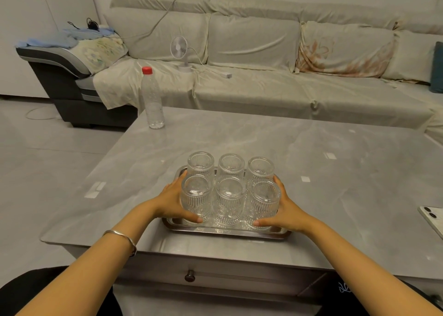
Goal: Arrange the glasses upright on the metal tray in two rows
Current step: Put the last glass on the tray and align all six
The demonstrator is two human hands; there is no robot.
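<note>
Six clear ribbed drinking glasses (229, 186) stand in two rows of three on a rectangular metal tray (225, 232) near the front edge of the grey marble-look table (311, 162); I read them as standing on end, though whether mouth or base faces up I cannot tell for sure. My left hand (176, 202) is cupped around the front-left glass (196, 197), thumb lying along its foot just above the tray and fingers curled round its far side. My right hand (281, 209) wraps the front-right glass (263, 202) the same way, thumb low at the front. A silver bangle (122, 238) circles my left wrist. A clear plastic bottle with a red cap (152, 99) stands at the table's far-left corner, well apart from the tray. A white phone (432, 218) lies at the right edge. Behind the table, a small white desk fan (179, 52) rests on the cloth-covered sofa (263, 52).
</note>
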